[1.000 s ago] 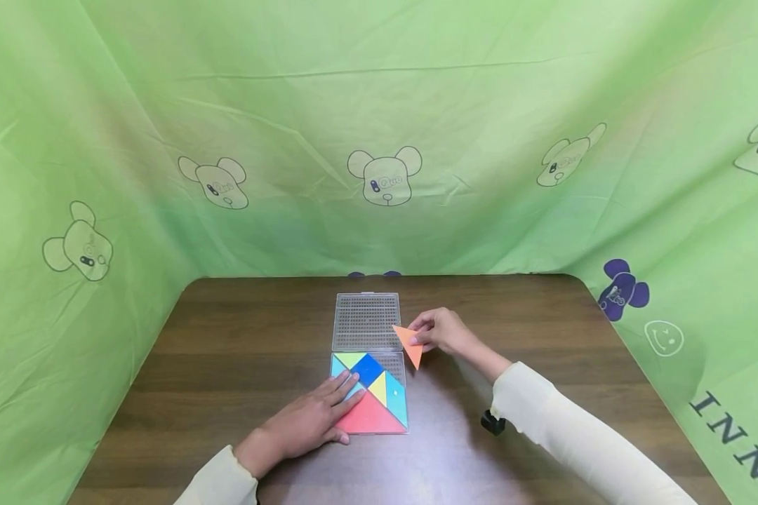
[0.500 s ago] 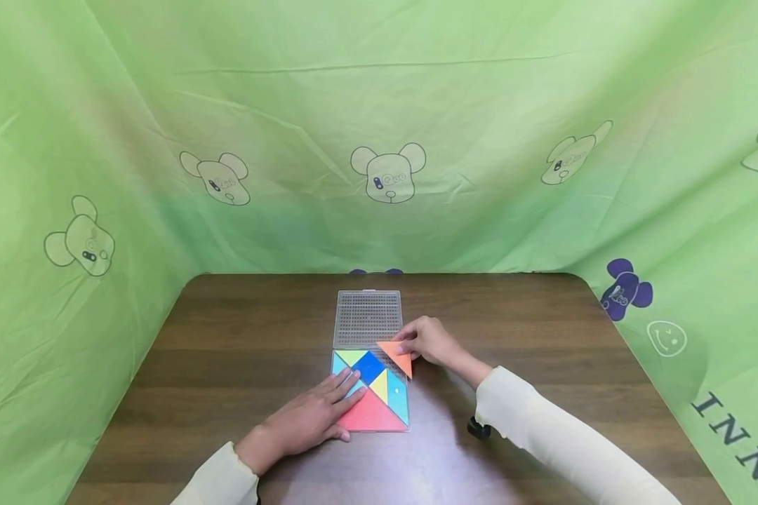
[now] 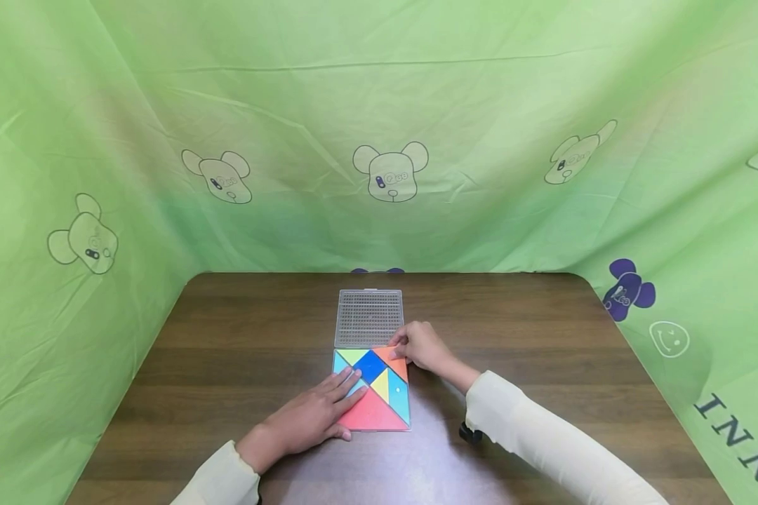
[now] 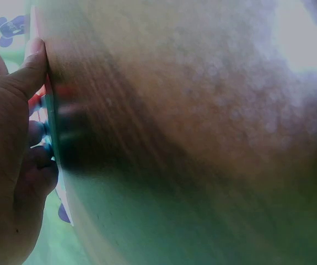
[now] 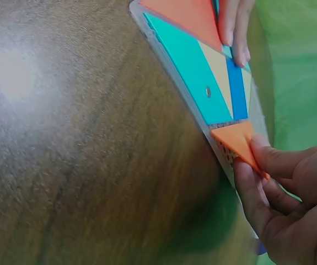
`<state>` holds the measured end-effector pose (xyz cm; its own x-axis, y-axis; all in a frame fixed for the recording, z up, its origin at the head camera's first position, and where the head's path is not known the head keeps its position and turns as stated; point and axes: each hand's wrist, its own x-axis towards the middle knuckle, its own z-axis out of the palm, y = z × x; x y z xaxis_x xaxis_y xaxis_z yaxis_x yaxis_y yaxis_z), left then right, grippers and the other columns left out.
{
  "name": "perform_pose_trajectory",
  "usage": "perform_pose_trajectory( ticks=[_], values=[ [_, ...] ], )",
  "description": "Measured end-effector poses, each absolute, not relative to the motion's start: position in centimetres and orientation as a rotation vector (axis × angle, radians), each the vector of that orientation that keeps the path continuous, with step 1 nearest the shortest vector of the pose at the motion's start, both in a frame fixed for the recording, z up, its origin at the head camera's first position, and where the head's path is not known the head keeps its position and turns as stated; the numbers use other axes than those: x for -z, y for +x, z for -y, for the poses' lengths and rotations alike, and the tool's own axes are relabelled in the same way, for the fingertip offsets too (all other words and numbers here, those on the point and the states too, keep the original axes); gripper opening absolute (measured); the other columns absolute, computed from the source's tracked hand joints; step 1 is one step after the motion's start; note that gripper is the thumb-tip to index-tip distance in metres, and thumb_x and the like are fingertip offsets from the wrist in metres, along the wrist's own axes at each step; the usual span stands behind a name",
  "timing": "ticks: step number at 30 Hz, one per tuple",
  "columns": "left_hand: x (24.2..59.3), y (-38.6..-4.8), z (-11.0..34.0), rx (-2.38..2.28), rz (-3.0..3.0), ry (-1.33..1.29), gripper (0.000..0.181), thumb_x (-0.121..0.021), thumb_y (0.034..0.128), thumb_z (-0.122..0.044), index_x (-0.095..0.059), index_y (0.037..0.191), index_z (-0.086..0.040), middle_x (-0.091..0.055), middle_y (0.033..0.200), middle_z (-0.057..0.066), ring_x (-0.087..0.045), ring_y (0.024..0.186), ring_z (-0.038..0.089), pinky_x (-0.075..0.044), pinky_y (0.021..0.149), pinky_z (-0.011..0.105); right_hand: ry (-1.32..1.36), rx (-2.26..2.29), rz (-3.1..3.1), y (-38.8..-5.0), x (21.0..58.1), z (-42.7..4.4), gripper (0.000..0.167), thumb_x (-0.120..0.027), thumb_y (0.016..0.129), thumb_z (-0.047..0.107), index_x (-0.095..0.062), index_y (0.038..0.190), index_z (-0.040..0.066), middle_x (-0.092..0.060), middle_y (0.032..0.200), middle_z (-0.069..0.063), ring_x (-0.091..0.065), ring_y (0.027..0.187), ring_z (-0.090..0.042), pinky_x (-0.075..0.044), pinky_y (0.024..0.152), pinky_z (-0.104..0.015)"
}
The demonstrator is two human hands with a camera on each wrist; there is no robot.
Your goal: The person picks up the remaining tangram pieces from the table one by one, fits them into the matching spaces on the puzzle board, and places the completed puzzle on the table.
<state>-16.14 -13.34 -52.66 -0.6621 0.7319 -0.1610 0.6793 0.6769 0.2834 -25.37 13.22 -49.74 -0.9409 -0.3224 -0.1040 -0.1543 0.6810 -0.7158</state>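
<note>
An orange triangle tangram piece (image 3: pixel 397 365) is pinched between thumb and fingers of my right hand (image 3: pixel 426 348), over the upper right corner of the clear plastic case (image 3: pixel 385 430). In the right wrist view the orange piece (image 5: pixel 234 137) is tilted, one edge raised from the case's dotted floor. My left hand (image 3: pixel 309 418) rests on the case's left side, fingers extended over the pieces, thumb by the front edge. Around them lie a large red triangle (image 3: pixel 371 412), a blue square (image 3: pixel 369 367), a small yellow triangle (image 3: pixel 381 385) and a teal parallelogram (image 3: pixel 399 398). Fingers partly cover the light-blue piece.
The case's dotted lid (image 3: pixel 370 319) lies opened flat behind it on the brown wooden table (image 3: pixel 246 337). Green cloth (image 3: pixel 278 175) printed with bear heads hangs around the table's back and sides. A black object (image 3: pixel 470 433) sits under the right sleeve.
My right hand has moved left and slightly down, bringing the orange triangle from beside the case to its upper right corner. My left hand has stayed in place.
</note>
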Motion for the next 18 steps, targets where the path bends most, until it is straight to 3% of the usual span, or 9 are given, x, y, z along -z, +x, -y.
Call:
perform_pose_trajectory(
  ticks=[6,18],
  values=[
    [52.6,-16.1,13.3,-0.301,-2.646,1.171,0.075,-0.047,0.1007,-0.061,-0.031,0.162,-0.022,-0.02,0.172,0.007,-0.022,0.159,0.032,-0.038,0.12,0.049,-0.382,1.09,-2.728,-25.0,50.3,-13.0,0.007,-0.084,0.082,0.004,-0.077,0.083,0.004,-0.071,0.071,-0.003,-0.06,0.061,-0.009,-0.051,0.053,-0.02],
    [52.6,-16.2,13.2,-0.294,-2.617,1.101,0.075,-0.046,0.1005,-0.062,-0.024,0.164,-0.027,-0.014,0.174,0.002,-0.016,0.161,0.028,-0.034,0.123,0.048,-0.325,1.085,-2.897,-24.4,50.9,-12.2,0.017,-0.089,0.075,0.004,-0.072,0.076,0.006,-0.064,0.067,-0.003,-0.052,0.064,-0.012,-0.045,0.06,-0.025]
  ],
)
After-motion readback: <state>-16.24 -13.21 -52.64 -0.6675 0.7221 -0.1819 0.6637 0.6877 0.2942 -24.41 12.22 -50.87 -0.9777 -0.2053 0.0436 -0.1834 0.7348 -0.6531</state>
